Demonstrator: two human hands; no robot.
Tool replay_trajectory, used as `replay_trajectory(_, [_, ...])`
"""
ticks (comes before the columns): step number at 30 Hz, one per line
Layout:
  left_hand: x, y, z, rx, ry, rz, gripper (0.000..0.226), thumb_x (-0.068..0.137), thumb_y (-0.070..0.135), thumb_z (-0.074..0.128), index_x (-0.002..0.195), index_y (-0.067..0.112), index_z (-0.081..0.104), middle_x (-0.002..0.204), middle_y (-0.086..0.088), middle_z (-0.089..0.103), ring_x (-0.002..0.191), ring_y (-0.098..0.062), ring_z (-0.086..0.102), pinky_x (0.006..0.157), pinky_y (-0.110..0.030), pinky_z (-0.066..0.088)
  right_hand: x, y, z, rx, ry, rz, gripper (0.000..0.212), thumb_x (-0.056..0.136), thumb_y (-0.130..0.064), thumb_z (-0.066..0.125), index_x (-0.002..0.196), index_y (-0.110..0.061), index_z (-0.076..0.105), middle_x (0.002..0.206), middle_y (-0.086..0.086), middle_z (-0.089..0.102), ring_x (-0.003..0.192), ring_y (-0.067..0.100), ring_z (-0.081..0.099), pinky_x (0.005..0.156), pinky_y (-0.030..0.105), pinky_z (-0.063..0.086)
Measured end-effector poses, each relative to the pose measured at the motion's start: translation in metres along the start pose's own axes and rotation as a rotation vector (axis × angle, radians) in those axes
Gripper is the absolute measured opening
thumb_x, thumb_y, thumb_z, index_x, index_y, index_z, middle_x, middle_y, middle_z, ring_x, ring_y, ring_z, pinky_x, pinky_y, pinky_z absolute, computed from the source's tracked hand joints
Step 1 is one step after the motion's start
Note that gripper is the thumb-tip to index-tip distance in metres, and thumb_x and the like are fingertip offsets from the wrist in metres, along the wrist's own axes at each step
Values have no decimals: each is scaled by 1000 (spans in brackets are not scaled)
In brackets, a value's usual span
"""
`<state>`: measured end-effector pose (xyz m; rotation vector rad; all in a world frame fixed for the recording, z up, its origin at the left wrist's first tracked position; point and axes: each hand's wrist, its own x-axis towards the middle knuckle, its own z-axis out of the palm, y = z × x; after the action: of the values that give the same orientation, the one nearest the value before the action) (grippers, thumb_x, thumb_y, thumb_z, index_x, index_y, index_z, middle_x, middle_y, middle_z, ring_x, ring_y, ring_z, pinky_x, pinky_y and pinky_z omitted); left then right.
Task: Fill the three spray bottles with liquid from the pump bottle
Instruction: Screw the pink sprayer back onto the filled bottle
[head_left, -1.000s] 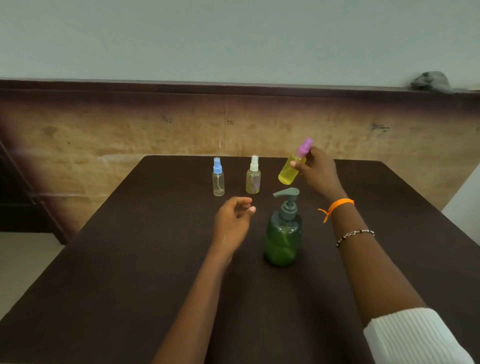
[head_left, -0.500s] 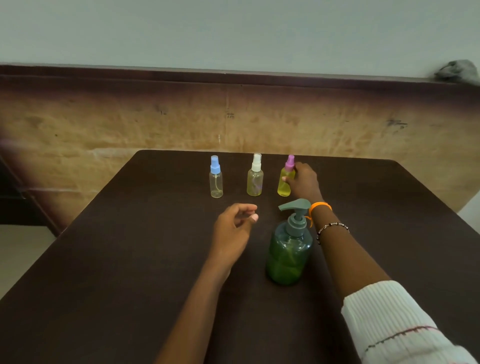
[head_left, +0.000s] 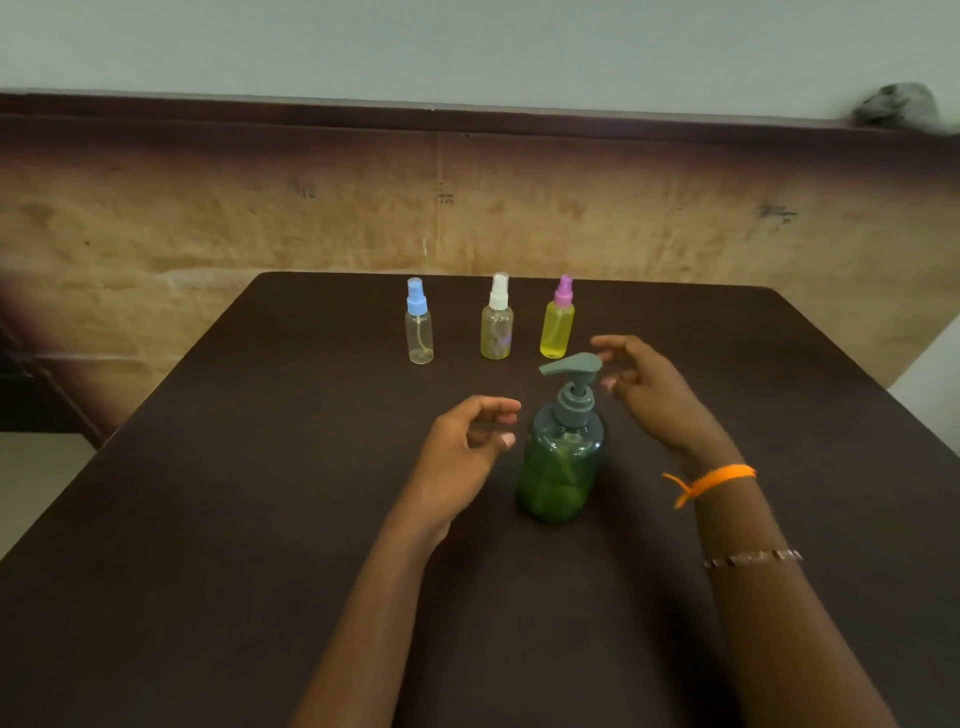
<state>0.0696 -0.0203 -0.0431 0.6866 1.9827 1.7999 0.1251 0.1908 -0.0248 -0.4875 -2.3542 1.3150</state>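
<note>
Three small spray bottles stand upright in a row near the table's far edge. The blue-capped bottle holds a little liquid at the bottom, the white-capped bottle is partly yellow, and the pink-capped bottle is filled with yellow liquid. In front of them stands the green pump bottle with a grey pump head. My left hand hovers just left of it, fingers loosely curled and holding nothing. My right hand hovers to the right of the pump head, fingers relaxed, also holding nothing.
The dark brown table stands against a tan wall panel. A grey crumpled object lies on the ledge at the upper right. Floor shows past the table's left and right edges.
My right hand set the pink-capped bottle down upright beside the white-capped one, let go, and drew back toward the pump bottle. My left hand stayed near the pump bottle.
</note>
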Motion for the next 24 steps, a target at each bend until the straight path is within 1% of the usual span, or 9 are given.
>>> replay_trajectory(3, [-10, -1, 5, -26, -51, -7, 38, 86, -6, 59, 94, 32, 62, 101, 6, 66, 100, -8, 61, 91, -26, 49, -51, -9, -9, 148, -316, 11, 67, 83, 19, 55, 136, -19, 36, 133, 10, 45, 107, 22, 56, 86, 29, 51])
replay_trajectory(6, [-15, -1, 12, -44, -24, -22, 37, 88, -5, 56, 94, 31, 62, 100, 5, 65, 104, -12, 60, 94, -33, 49, -81, -14, 2, 233, -352, -8, 75, 77, 16, 66, 134, -23, 36, 133, 2, 49, 115, 15, 55, 91, 26, 51])
replay_trajectory(9, [-19, 0, 21, -62, 3, -30, 36, 88, -5, 56, 95, 30, 62, 100, 5, 65, 103, -11, 60, 94, -32, 49, -93, -6, 17, 202, -204, -40, 71, 74, 3, 76, 125, -32, 42, 129, -2, 55, 116, 11, 56, 97, 32, 49])
replay_trajectory(11, [-21, 2, 31, -71, -5, -30, 35, 88, -5, 55, 96, 29, 60, 101, 7, 64, 101, -7, 59, 93, -28, 49, -97, 2, 19, 155, -107, -46, 71, 74, -1, 77, 129, -28, 42, 130, -3, 53, 119, 11, 53, 99, 34, 46])
replay_trajectory(14, [-22, 5, 50, -90, -30, -23, 34, 89, -6, 53, 101, 26, 59, 100, 10, 63, 98, -1, 58, 87, -18, 48, -105, 10, 11, 123, -19, -20, 71, 76, -2, 76, 133, -23, 39, 131, -3, 51, 118, 9, 51, 92, 18, 45])
replay_trajectory(16, [-22, 6, 61, -78, -67, -13, 35, 89, -5, 53, 103, 26, 57, 100, 14, 61, 97, 3, 57, 82, -12, 47, -109, 16, 3, 105, 31, -8, 72, 76, -2, 75, 136, -20, 38, 131, -1, 51, 118, 9, 51, 91, 16, 46])
replay_trajectory(20, [-22, 4, 72, -11, -171, -1, 37, 88, -4, 56, 113, 23, 58, 108, 10, 63, 103, -1, 58, 86, -15, 47, -116, 18, -6, 92, 117, 59, 81, 76, -4, 76, 142, -19, 33, 138, -1, 44, 122, 12, 48, 99, 30, 45])
replay_trajectory(22, [-23, 1, 67, 10, -162, 1, 36, 88, -1, 57, 115, 23, 59, 113, 7, 63, 106, -4, 58, 88, -18, 47, -124, 14, -4, 54, 210, 84, 90, 73, -5, 79, 145, -15, 27, 138, -4, 35, 118, 11, 47, 95, 26, 44])
replay_trajectory(24, [-24, -2, 57, 5, -99, 5, 32, 89, 2, 58, 111, 25, 60, 113, 7, 63, 106, -6, 58, 88, -19, 46, -136, 5, 3, -48, 395, 85, 82, 72, -8, 81, 139, -12, 34, 126, -4, 35, 101, 8, 48, 84, 22, 43])
